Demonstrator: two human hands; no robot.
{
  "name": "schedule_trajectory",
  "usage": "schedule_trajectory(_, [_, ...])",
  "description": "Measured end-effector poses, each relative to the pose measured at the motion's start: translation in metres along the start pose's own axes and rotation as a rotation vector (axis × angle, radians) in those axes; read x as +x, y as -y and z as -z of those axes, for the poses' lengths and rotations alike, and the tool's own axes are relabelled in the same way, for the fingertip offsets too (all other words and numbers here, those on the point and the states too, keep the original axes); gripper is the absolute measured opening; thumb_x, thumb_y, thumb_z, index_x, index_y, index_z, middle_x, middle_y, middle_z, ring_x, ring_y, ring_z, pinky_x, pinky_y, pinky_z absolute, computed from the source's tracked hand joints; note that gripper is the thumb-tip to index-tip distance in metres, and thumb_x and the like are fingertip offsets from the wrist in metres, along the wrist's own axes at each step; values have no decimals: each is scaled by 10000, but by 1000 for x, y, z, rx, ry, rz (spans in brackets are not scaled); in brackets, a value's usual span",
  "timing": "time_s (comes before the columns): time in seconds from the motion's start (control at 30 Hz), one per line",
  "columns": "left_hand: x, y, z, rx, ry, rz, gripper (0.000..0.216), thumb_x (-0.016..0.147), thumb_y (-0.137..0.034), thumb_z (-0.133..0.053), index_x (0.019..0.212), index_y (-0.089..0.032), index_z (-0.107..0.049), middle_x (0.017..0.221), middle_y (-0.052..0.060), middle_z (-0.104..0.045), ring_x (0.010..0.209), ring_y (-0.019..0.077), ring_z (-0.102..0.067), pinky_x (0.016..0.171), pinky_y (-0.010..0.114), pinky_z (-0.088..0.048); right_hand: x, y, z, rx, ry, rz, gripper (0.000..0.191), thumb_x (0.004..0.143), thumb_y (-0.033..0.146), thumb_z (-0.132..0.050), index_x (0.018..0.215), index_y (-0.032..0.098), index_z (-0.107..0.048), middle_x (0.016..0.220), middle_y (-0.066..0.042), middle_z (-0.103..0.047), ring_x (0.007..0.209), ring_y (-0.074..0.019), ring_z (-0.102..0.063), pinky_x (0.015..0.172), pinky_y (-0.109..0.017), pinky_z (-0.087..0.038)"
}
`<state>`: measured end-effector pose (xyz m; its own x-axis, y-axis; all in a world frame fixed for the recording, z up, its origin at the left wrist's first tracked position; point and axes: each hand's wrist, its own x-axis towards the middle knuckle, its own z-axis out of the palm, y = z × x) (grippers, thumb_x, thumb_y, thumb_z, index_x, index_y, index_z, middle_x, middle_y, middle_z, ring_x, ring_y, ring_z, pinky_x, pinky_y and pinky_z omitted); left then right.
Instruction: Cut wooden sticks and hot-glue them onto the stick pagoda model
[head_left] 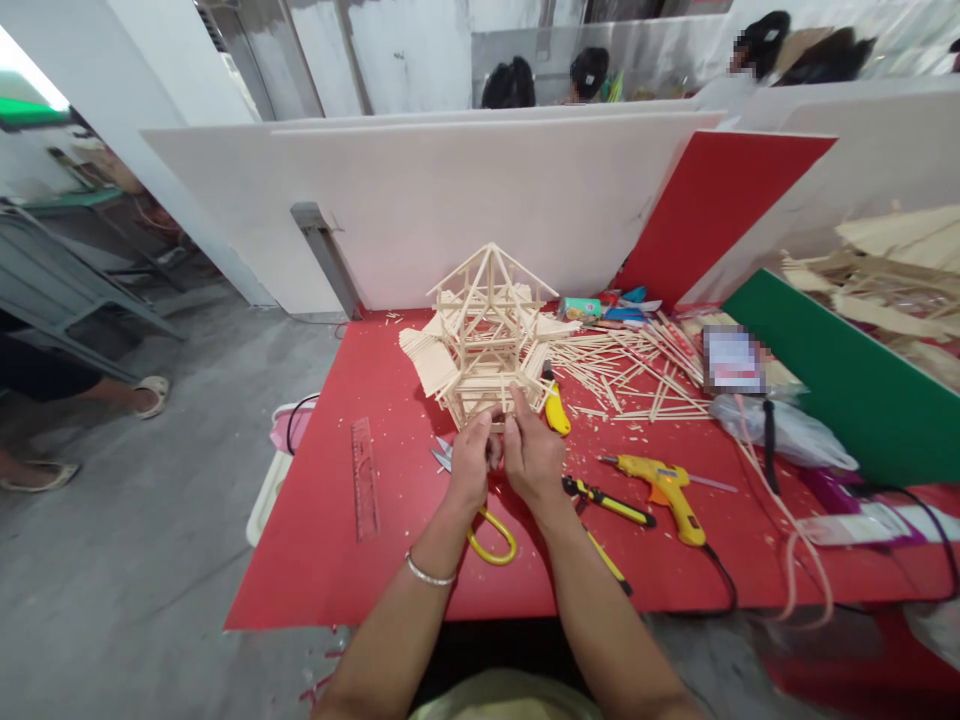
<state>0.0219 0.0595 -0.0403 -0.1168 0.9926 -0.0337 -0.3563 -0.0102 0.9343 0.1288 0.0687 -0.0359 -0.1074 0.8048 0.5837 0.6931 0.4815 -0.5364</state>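
Observation:
A pagoda-like model built of thin wooden sticks [491,345] stands upright on the red tabletop, with a pointed open roof frame on top. At its near lower edge, my left hand [471,468] has its fingers curled in a closed grip; whatever it pinches is hidden. Close beside it is my right hand [535,460], its index finger stretched toward the model's front and the other fingers curled in. Anything small between the hands cannot be made out. Yellow-handled scissors [493,540] lie partly beneath my wrists.
On the red table [307,540] lie a clear ruler [364,480], a yellow glue gun [667,485], yellow-black pliers [611,502] and a yellow-handled cutter [556,408]. Loose sticks [622,365] spread behind right. White boards [465,200] stand behind; a green board [847,390] leans right.

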Motion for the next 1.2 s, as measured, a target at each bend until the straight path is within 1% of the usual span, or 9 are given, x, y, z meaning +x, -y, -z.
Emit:
schedule_trajectory(0.17, [1,-1,1,9,21,-8,590,918,-640,-538,1195,-145,-700,482,-64,-411,407,82,-322,417,223,-270,5,1,0,-32,37,-22,532,1052,354,-327,1565,221,-379,1188,-113,-729,1100,-226,-695,953,-335,-541])
schedule_trajectory(0.3, [1,-2,1,-1,22,1,615,892,-674,-556,1187,-153,-699,505,-59,-432,410,81,-331,415,227,-279,11,2,1,-77,40,-26,532,1053,381,-313,1548,219,-420,1002,-108,-750,1014,-232,-714,903,-326,-552])
schedule_trajectory(0.57, [3,0,1,-46,42,-4,606,881,-641,-593,1208,-141,-694,507,-63,-439,406,72,-323,398,214,-273,16,2,1,-129,44,-42,510,1048,391,-343,1517,235,-469,1077,-112,-755,928,-224,-720,790,-314,-559])
schedule_trajectory(0.77, [2,-3,0,-45,19,5,600,855,-656,-615,1151,-143,-706,485,-72,-413,392,69,-319,385,209,-279,15,2,-1,-122,38,-37,517,1042,385,-361,1526,224,-451,1214,-124,-729,978,-226,-720,816,-317,-563])
schedule_trajectory(0.87, [3,-5,-1,-68,-1,24,608,838,-674,-620,1124,-145,-706,497,-61,-443,392,71,-331,380,210,-250,10,4,2,-100,-35,-8,512,1034,355,-377,1521,215,-447,1312,-122,-688,1039,-226,-714,852,-324,-563])
schedule_trajectory(0.93, [3,-7,-2,-112,-15,46,640,835,-705,-592,1124,-144,-700,560,-36,-523,396,64,-331,376,207,-221,6,6,6,-48,-129,69,446,1024,314,-403,1430,202,-553,1250,-120,-719,1031,-215,-716,880,-323,-555])
schedule_trajectory(1.0, [1,-8,-3,-167,-37,53,678,838,-740,-552,1120,-140,-695,694,7,-624,400,46,-323,373,203,-203,2,10,10,-8,-185,165,333,1007,280,-456,1234,194,-684,1060,-104,-773,909,-198,-728,828,-305,-554])
schedule_trajectory(1.1, [-3,-9,-3,-199,-90,-8,698,872,-764,-472,1117,-149,-692,891,60,-699,466,56,-437,419,201,-323,-2,15,11,5,-135,249,215,979,263,-537,1017,191,-736,864,-71,-776,764,-178,-717,738,-286,-544])
schedule_trajectory(1.2, [-8,-10,-3,-95,-158,-150,723,918,-765,-358,1080,-154,-709,960,90,-715,762,157,-646,704,275,-522,-5,18,6,7,-16,284,205,979,280,-565,1046,188,-735,878,-68,-784,769,-177,-729,737,-284,-545])
